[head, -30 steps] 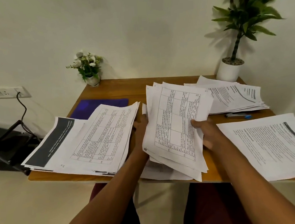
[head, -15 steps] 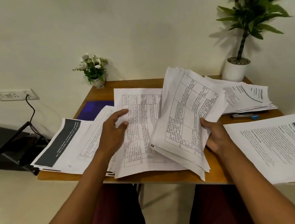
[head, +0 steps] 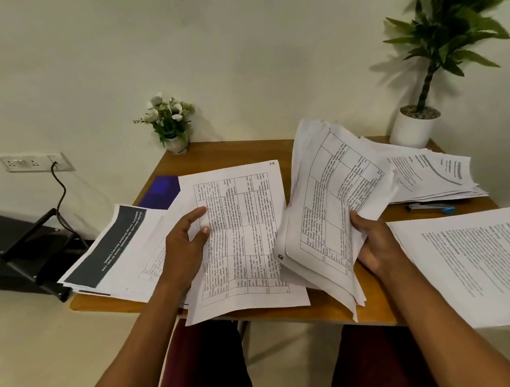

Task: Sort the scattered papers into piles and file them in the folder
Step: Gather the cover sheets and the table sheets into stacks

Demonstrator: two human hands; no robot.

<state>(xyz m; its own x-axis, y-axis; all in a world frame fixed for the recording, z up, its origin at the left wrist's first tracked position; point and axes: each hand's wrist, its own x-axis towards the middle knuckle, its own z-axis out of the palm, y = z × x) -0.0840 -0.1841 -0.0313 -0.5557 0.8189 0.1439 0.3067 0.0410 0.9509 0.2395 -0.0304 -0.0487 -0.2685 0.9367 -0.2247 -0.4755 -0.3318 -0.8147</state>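
At 9 o'clock of the view a wall socket [head: 36,163] carries a black cable [head: 59,190], which drops toward a black object [head: 23,251] low at 8 o'clock; what that is cannot be told.

Just right of it begins the wooden surface [head: 238,153]. On its 9 o'clock side lies a dark-banded pile [head: 111,250] of papers. The top sheet bears a dark grey band with white print, and one corner overhangs the edge. At 1 o'clock of that pile a purple folder [head: 162,191] lies flat, partly covered by paper. Beyond it, at the surface's 11 o'clock corner by the wall, stands a small flower pot [head: 171,129].

The left hand [head: 185,250] holds a single sheet [head: 245,240], printed with a ruled table, by its left edge. Forefinger and thumb are bent onto the printed face, and the other fingers are hidden beneath. The sheet covers the pile's right side and reaches past the near edge at 6 o'clock.

The right hand [head: 373,245] grips a sheaf of papers [head: 334,205], thumb on top and fingers curled underneath. The sheaf is bowed and tilted up toward 12 o'clock, and its left edge crosses in front of the single sheet's right edge.

At 2 o'clock a far pile [head: 429,173] of text pages lies fanned, with a pen [head: 432,208] just at its near side. A potted plant [head: 416,128] in a white pot stands at the 1 o'clock corner. At 4 o'clock a near pile [head: 479,267] overhangs the near edge.
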